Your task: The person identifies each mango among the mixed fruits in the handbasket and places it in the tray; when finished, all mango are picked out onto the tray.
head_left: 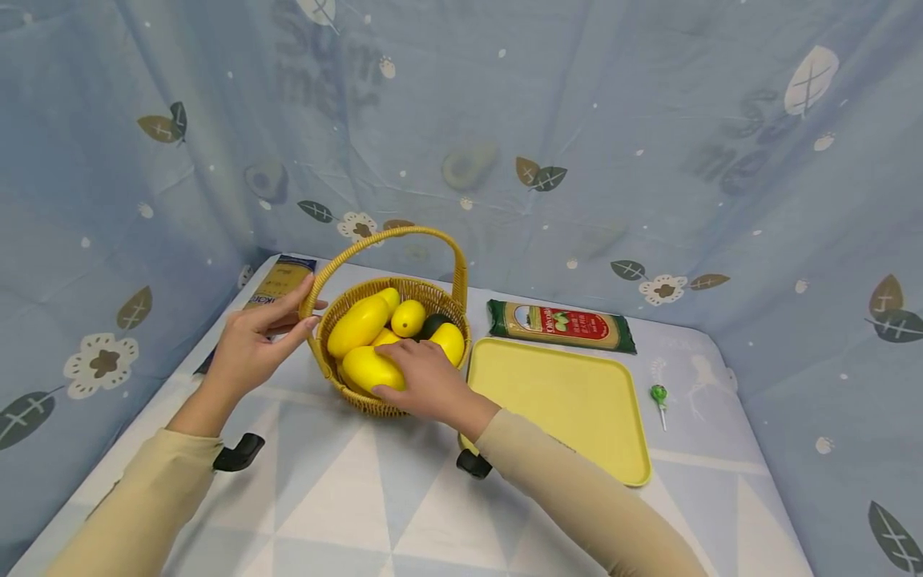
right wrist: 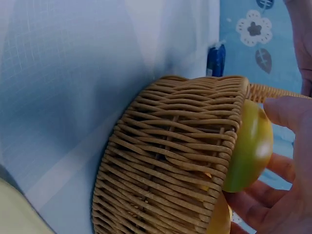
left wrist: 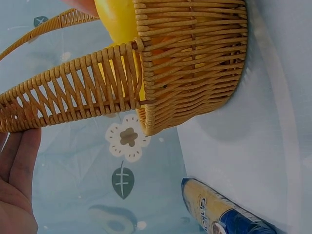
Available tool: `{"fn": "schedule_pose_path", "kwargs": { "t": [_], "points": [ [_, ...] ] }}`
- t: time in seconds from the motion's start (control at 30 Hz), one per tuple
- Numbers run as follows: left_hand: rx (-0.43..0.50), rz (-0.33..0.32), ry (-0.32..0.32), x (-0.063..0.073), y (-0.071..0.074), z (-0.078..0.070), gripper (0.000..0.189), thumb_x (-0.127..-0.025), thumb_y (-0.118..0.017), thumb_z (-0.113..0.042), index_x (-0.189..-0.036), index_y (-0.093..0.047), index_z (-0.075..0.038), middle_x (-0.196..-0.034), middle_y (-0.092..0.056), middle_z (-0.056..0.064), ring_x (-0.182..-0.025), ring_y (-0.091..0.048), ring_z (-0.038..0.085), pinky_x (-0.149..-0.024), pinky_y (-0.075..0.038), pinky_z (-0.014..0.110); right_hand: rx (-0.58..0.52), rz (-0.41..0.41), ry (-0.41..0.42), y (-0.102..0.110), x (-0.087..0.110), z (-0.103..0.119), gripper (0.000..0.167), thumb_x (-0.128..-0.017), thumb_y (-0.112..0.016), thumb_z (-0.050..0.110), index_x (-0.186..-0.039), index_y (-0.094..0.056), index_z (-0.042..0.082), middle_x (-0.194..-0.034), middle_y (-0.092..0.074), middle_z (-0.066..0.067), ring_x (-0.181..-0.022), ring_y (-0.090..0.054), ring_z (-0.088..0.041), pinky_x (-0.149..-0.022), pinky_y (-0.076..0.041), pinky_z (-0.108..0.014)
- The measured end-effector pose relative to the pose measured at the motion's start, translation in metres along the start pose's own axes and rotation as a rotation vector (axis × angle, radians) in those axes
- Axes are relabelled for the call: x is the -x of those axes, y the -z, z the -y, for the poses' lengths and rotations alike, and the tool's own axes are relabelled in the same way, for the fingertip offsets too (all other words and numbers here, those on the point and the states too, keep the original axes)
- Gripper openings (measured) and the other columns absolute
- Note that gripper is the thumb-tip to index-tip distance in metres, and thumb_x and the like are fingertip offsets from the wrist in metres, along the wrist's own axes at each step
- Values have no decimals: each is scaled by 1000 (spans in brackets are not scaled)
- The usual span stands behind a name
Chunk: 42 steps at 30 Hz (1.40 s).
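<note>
A wicker basket (head_left: 375, 407) with a tall arched handle (head_left: 404, 231) stands on the table, filled with yellow fruit. My left hand (head_left: 252, 340) holds the left side of the handle, with its fingertips against the weave in the left wrist view. Over the front of the basket, my right hand (head_left: 429, 381) grips a yellow mango (head_left: 371, 370); in the right wrist view, thumb and fingers lie around this mango (right wrist: 249, 146) at the rim. Another mango (head_left: 358, 326), a lemon (head_left: 408, 318) and a dark green fruit (head_left: 433, 324) lie behind it.
A yellow tray (head_left: 562, 401) lies right of the basket, partly under my right forearm. Behind it is a green and red pasta packet (head_left: 562, 324). A green lollipop (head_left: 659, 394) lies farther right. A blue and yellow packet (head_left: 284, 279) is behind my left hand.
</note>
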<state>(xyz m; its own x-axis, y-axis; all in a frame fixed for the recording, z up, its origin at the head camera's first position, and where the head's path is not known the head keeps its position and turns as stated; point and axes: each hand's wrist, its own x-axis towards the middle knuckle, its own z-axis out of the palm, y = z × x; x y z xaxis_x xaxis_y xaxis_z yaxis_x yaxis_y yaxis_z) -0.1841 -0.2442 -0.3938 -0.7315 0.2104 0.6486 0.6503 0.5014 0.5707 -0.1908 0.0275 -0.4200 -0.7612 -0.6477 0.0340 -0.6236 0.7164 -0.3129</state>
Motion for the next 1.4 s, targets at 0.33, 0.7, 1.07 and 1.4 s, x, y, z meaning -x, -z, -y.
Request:
{"fn": "schedule_pose_path", "kwargs": {
  "t": [0.33, 0.7, 1.07, 1.4],
  "points": [
    [-2, -3, 2, 0, -1, 1, 75, -82, -75, 16, -148, -54, -12, -113, -75, 16, -98, -64, -11, -81, -54, 9, 15, -12, 2, -4, -4, 0, 60, -99, -62, 48, -151, -51, 20, -143, -59, -1, -129, -55, -17, -113, -39, -40],
    [-19, -18, -4, 2, -2, 3, 74, -81, -74, 18, -147, -54, -9, -111, -75, 17, -97, -64, -12, -81, -53, 8, -75, -103, 13, 0, 14, 0, 57, -96, -66, 39, -149, -53, 22, -144, -56, -2, -129, -53, -22, -109, -44, -40],
    [-14, -21, -4, 3, -1, 4, 75, -81, -74, 19, -147, -54, -10, -112, -75, 15, -97, -64, -12, -82, -53, 9, -162, -170, -32, 14, 48, -16, 58, -94, -69, 35, -148, -53, 22, -145, -54, -2, -128, -52, -23, -105, -49, -39],
    [1, -20, -10, 2, -2, 5, 75, -81, -74, 19, -147, -54, -10, -111, -75, 16, -97, -64, -11, -81, -54, 10, -212, -286, -136, 29, 86, -49, 57, -91, -75, 30, -144, -56, 19, -143, -55, -4, -126, -53, -25, -103, -51, -44]
  ]
}}
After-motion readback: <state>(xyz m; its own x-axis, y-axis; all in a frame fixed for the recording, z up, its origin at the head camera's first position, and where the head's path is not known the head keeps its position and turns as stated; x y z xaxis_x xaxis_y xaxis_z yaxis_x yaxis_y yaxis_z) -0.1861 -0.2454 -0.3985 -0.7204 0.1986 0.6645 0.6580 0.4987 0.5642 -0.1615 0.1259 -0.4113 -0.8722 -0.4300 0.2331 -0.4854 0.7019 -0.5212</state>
